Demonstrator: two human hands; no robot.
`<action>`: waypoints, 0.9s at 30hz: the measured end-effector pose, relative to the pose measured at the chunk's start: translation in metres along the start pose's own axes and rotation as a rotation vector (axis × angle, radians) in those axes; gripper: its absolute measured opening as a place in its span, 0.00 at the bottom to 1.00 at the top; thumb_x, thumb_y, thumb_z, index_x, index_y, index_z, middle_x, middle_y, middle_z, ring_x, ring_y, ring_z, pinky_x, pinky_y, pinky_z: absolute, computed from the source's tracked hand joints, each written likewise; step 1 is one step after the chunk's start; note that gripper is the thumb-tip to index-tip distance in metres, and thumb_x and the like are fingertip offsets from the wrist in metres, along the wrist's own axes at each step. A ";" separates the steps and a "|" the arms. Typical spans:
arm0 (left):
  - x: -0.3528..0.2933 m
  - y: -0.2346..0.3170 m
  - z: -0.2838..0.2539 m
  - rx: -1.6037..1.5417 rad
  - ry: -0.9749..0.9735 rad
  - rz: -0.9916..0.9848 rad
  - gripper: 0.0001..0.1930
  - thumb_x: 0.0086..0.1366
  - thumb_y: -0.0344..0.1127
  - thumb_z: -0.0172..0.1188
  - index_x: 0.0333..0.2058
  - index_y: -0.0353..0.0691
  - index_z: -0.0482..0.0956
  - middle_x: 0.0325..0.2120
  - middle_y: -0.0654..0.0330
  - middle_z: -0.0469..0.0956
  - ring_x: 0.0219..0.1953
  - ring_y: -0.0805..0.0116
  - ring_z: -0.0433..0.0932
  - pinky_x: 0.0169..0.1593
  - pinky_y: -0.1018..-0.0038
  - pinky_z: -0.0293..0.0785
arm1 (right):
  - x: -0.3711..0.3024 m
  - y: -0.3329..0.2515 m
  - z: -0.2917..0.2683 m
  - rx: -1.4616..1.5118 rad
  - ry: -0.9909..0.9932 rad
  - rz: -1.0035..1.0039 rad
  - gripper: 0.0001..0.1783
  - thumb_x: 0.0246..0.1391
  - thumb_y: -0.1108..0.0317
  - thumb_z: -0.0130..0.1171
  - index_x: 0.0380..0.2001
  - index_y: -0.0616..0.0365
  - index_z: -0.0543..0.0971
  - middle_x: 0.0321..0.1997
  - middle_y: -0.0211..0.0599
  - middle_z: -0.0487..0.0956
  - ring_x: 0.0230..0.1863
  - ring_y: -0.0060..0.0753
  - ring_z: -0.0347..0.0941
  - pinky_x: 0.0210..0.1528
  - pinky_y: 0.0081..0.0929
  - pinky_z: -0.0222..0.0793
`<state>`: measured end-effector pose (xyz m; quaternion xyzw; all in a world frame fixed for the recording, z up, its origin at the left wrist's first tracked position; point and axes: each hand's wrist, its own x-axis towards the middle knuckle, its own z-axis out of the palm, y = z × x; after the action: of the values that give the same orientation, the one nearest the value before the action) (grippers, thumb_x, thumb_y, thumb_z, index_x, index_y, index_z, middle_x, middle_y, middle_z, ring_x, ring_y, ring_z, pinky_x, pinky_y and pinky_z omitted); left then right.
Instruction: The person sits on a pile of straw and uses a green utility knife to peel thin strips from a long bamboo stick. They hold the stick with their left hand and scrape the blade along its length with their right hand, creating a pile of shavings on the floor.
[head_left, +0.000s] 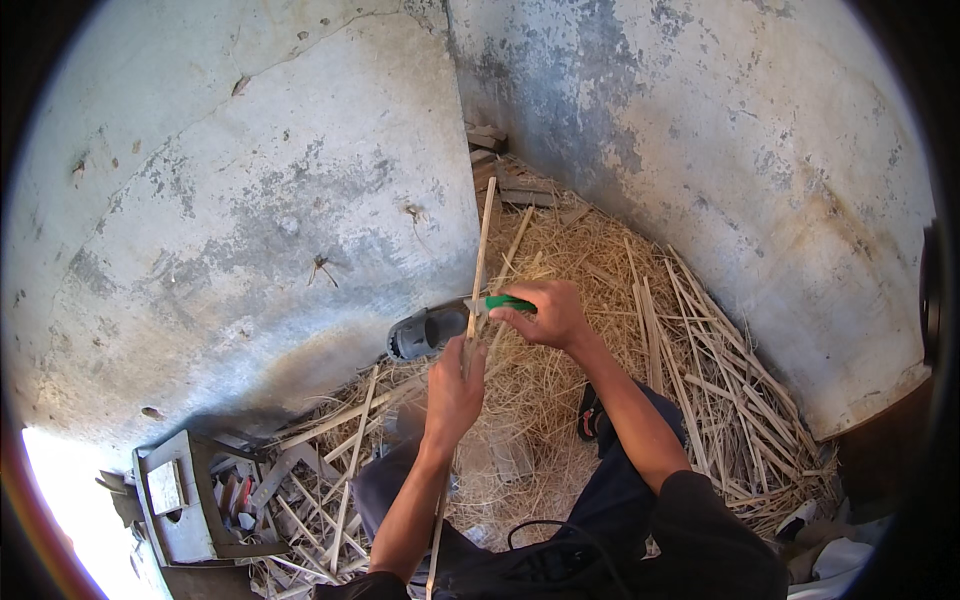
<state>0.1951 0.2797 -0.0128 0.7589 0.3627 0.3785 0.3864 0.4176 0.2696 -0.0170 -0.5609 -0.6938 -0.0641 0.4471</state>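
Observation:
My left hand (455,395) is closed around a long, thin strip of pale wood or bamboo (484,235). The strip stands nearly upright in the picture, reaching up past my hand, and its lower end runs down along my left forearm. My right hand (550,310) grips a green-handled knife (512,303) just above and to the right of my left hand. Its blade meets the strip or lies right against it; the exact contact is too small to tell.
Curly shavings (560,255) cover the floor between my legs and beyond. Many long strips (720,380) lie along the right wall. A dark grey shoe-like object (425,333) sits left of my hands. At lower left stands a wooden box (185,510) with odds and ends. Worn walls (350,150) meet ahead.

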 end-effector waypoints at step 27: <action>-0.027 0.015 0.016 0.120 -0.170 -0.025 0.16 0.81 0.40 0.51 0.52 0.29 0.73 0.27 0.35 0.80 0.32 0.34 0.80 0.35 0.50 0.71 | 0.013 0.072 -0.037 -0.168 0.137 0.228 0.31 0.65 0.35 0.61 0.38 0.54 0.91 0.16 0.28 0.77 0.14 0.26 0.67 0.19 0.32 0.60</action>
<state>0.2007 0.2453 -0.0147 0.8056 0.3599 0.2854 0.3743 0.4989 0.2835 -0.0155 -0.6660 -0.5855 -0.1090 0.4492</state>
